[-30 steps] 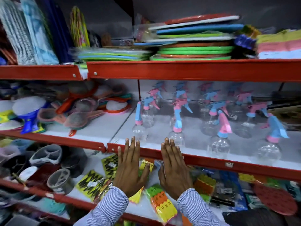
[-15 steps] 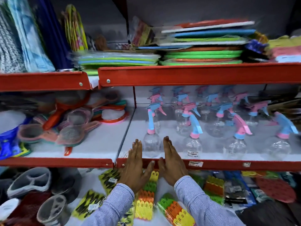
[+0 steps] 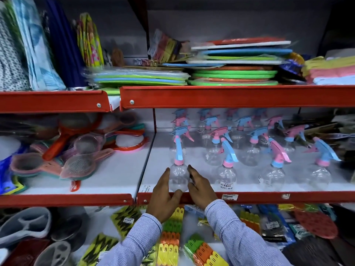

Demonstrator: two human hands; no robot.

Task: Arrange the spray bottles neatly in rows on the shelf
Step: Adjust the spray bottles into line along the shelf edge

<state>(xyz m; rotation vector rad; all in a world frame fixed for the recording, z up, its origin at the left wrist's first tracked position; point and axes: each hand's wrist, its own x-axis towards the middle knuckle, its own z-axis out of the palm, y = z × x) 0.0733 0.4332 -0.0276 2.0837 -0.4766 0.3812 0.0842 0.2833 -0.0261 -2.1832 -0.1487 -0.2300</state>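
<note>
Hands flank the front-left spray bottle (image 3: 178,177) on the middle shelf (image 3: 249,196). Left hand (image 3: 163,196) lies against the bottle's left side, thumb curled under at the red front lip; right hand (image 3: 201,189) lies against its right side. Fingers (image 3: 166,175) of both hands are extended and loosely cupped around the clear round body, not clenched; whether they press the plastic or only touch it cannot be told. Striped sleeves (image 3: 240,237) enter from the bottom edge.

Edges and room: the held bottle stands just behind the shelf's front lip, near the left end of this bay, beside the seam with the neighbouring shelf. Bare white shelf surface lies open between it and the next front bottle (image 3: 227,175).

Hidden or unclear: rear bottles sit in shadow under the upper shelf (image 3: 230,96) and are blurred; their bodies overlap. The right edge of the row is partly cut off by dark goods.

Count: four bottles in the front row, roughly four in the row behind; further back, exact count not readable. Strainers (image 3: 76,166) pile on the left bay.
</note>
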